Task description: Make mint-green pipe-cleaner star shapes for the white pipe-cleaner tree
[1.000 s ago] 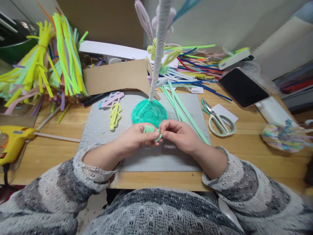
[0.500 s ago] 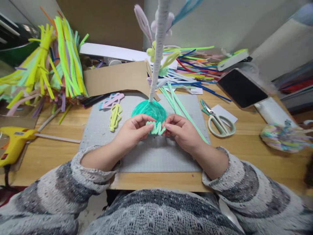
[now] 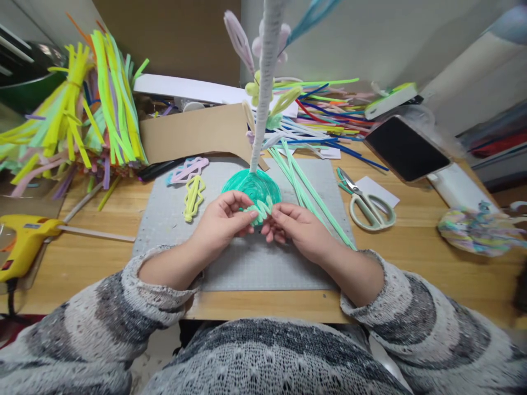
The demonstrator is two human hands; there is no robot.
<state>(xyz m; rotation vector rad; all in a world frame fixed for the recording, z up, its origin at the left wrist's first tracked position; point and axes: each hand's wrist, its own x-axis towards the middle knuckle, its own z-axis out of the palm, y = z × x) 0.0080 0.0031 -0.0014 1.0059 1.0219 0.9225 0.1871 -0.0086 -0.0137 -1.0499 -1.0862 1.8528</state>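
Note:
A light green pipe cleaner [image 3: 262,210], bent into a zigzag, is pinched between my two hands. My left hand [image 3: 228,218] grips its left end with thumb and forefinger. On the right end, the thumb and forefinger of my right hand [image 3: 294,224] are closed, its other fingers curled below. Just behind my fingers lies a round teal base [image 3: 241,182], with a white wrapped stem [image 3: 263,93] standing up from it. Pale flowers and leaves [image 3: 239,41] are fixed along the stem. A yellow zigzag piece [image 3: 193,198] and a lilac zigzag piece [image 3: 188,170] rest to the left.
Under my hands is a grey cutting mat [image 3: 263,269]. Mint pipe cleaners [image 3: 308,192], scissors [image 3: 370,208] and a phone [image 3: 407,148] are on the right. A yellow glue gun [image 3: 28,241] and bundled pipe cleaners [image 3: 74,109] sit on the left. Cardboard [image 3: 193,131] lies behind.
My right hand has moved slightly left, and its lower fingers have come into view. The zigzag pipe cleaner looks more bunched and tilted between my hands.

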